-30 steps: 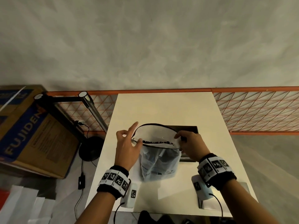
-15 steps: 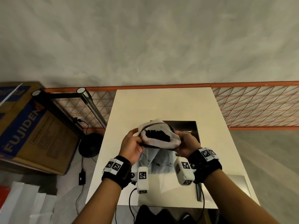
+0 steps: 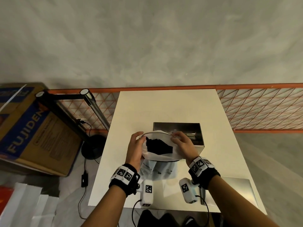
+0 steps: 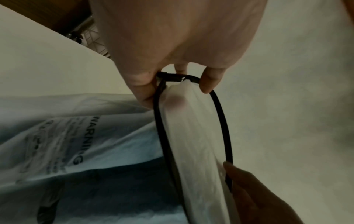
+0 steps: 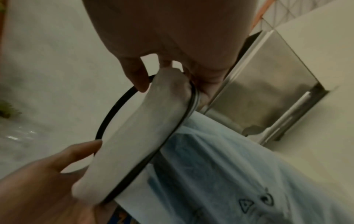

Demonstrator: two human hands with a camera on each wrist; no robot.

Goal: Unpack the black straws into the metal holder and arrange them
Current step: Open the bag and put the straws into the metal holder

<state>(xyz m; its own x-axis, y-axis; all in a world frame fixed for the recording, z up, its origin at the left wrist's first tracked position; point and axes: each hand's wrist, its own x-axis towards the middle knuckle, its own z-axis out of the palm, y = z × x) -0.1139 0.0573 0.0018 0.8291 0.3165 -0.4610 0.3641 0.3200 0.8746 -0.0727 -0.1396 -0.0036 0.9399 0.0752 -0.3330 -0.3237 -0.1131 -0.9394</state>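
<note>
Both hands, left hand point(image 3: 135, 149) and right hand point(image 3: 183, 145), pinch the plastic bag point(image 3: 161, 157) mouth apart; black straws point(image 3: 158, 146) stand upright between them, metal holder point(image 3: 195, 133) just behind, nearer the right.

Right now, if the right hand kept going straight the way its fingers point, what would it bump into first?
Probably the metal holder. The right hand pinches the bag's black-rimmed mouth, with its fingers pointing away from the person, and the holder stands just behind them. The exact gap between them is unclear.

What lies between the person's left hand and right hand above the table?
In the head view, the opened plastic bag with the black straws inside spans the gap from left hand to right hand.
</note>
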